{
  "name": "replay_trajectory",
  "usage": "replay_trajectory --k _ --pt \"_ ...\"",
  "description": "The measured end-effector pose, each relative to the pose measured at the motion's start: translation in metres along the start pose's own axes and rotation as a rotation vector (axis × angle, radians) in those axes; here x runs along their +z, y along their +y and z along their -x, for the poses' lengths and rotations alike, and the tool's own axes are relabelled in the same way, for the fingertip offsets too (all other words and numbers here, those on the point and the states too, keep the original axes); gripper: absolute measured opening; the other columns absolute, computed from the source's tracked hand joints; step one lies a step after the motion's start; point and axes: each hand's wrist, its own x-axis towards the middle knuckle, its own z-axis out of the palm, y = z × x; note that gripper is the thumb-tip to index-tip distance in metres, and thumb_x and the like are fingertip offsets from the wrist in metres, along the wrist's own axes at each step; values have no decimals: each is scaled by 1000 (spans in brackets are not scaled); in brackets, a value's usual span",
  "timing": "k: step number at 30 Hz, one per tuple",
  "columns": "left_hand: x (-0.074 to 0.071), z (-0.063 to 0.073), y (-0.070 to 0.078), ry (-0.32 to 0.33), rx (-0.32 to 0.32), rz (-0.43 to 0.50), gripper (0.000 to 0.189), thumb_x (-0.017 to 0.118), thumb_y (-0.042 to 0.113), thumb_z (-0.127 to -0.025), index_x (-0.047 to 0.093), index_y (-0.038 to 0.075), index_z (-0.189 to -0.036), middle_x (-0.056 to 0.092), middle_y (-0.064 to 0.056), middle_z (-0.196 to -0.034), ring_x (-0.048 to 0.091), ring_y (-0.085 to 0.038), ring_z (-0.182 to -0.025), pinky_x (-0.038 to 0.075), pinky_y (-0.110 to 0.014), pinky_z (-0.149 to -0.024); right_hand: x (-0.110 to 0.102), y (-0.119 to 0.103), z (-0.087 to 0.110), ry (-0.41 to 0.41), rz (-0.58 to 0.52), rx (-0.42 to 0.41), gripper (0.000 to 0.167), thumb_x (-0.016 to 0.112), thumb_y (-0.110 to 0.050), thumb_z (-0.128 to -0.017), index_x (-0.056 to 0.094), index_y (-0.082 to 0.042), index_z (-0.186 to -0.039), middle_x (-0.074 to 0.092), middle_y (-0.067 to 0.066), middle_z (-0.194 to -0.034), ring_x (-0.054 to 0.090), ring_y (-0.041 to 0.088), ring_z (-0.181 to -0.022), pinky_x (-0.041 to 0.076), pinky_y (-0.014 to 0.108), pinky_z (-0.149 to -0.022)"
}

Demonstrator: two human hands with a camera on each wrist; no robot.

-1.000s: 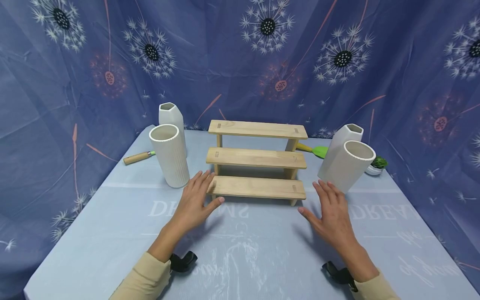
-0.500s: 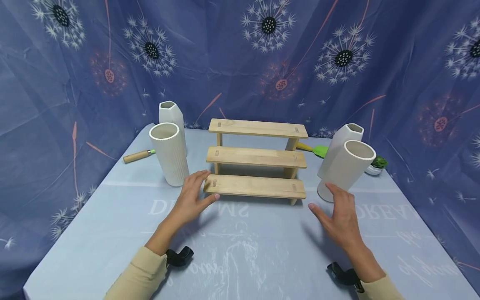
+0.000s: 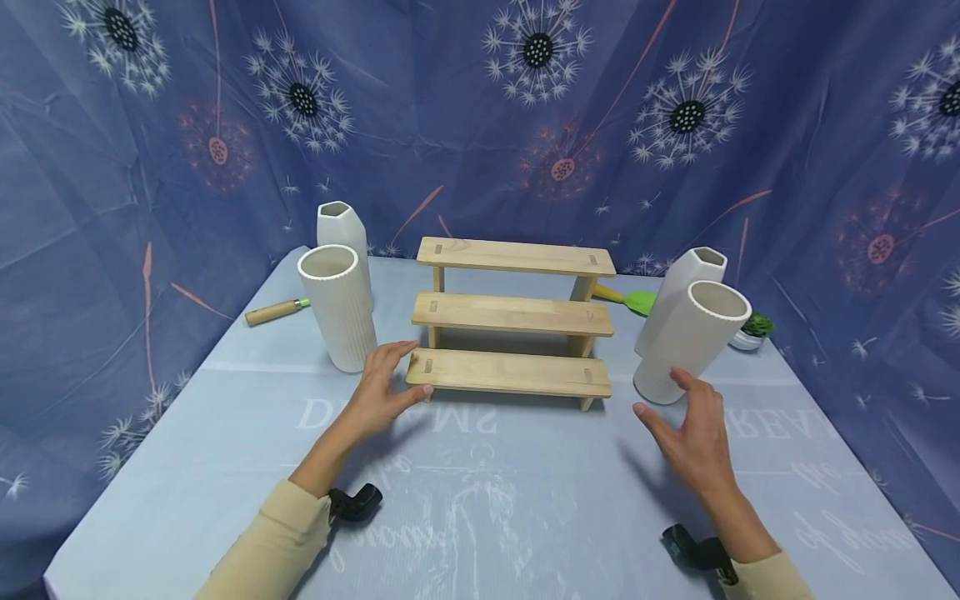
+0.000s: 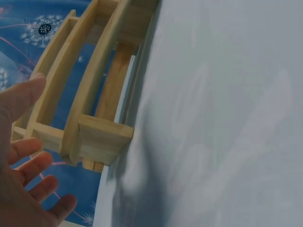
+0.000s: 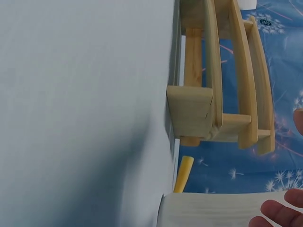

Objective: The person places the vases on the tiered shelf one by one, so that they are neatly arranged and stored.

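Note:
A three-tier wooden shelf stand (image 3: 510, 372) occupies the middle of the table. My left hand (image 3: 381, 394) is spread at the left end of its lowest step, fingertips right at the edge and thumb near the front corner. The left wrist view has the same hand (image 4: 23, 189) beside the end of the stand, holding nothing. My right hand (image 3: 699, 437) hovers in front of a white ribbed vase (image 3: 697, 325), thumb and fingers apart and nothing between them. In the right wrist view a few fingertips (image 5: 282, 213) overlap that vase (image 5: 208, 210).
Behind the right vase stands an angular white vase (image 3: 686, 279), with a potted succulent (image 3: 753, 331) beside it. A green-bladed tool with a yellow handle (image 3: 626, 299) lies behind. On the left are another ribbed vase (image 3: 341, 317), an angular vase (image 3: 343, 227) and a wooden-handled tool (image 3: 273, 312).
My left hand has drawn slightly left, off the lowest step's end. My right hand has moved right and toward me, and its fingers have bent somewhat. The stand and vases have stayed in place.

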Motion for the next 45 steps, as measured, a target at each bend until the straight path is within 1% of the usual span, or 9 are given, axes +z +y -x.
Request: replay_trajectory --k 5,9,15,19,23,30,39,45 --pt "0 -3 -8 -31 -30 32 71 73 24 -82 39 12 -142 34 -14 -143 25 -31 -130 27 -55 -105 -1 5 -2 29 -34 33 71 77 -13 -76 40 2 -135 48 26 -127 42 40 -115 35 55 -93" --pt "1 -4 -13 -53 -47 55 72 73 25 -82 37 13 -143 33 -14 -143 24 -30 -130 26 -56 -105 -1 7 -2 32 -62 66 72 77 -11 -76 38 2 -136 47 26 -127 42 40 -116 35 54 -96" --pt "1 -8 -17 -75 -44 72 73 73 24 -82 36 10 -143 31 -16 -144 23 -31 -131 30 -54 -104 -2 10 -4 26 -83 129 73 75 -9 -78 35 1 -139 45 25 -130 41 38 -119 34 54 -101" --pt "2 -11 -19 -97 -45 97 72 73 23 -83 36 11 -143 30 -15 -144 23 -31 -131 31 -53 -104 -3 11 -6 8 -86 206 75 73 -16 -82 31 -3 -142 42 23 -134 39 38 -124 34 54 -104" --pt "2 -14 -22 -122 -46 109 70 71 24 -84 35 10 -143 29 -15 -145 21 -31 -133 30 -53 -106 -4 13 -8 -1 -91 282 79 72 -23 -84 26 -6 -145 40 22 -136 39 39 -126 33 55 -105" --pt "2 -18 -25 -146 -53 121 73 71 22 -84 33 4 -144 27 -17 -145 22 -31 -132 31 -54 -106 -5 20 -13 -2 -122 359 83 69 -34 -85 22 -7 -147 37 22 -138 38 39 -127 32 55 -106" --pt "3 -21 -28 -159 -57 133 72 70 22 -85 33 3 -144 28 -19 -145 22 -33 -131 30 -56 -108 -2 32 -23 -2 -158 395 82 68 -36 -85 24 -5 -146 34 21 -141 38 38 -126 33 55 -103" --pt "4 -23 -29 -175 -56 143 70 69 23 -86 34 3 -143 29 -19 -144 24 -33 -129 30 -57 -108 3 38 -32 31 -209 375 79 71 -29 -83 28 -3 -144 37 20 -141 40 34 -125 35 51 -103"
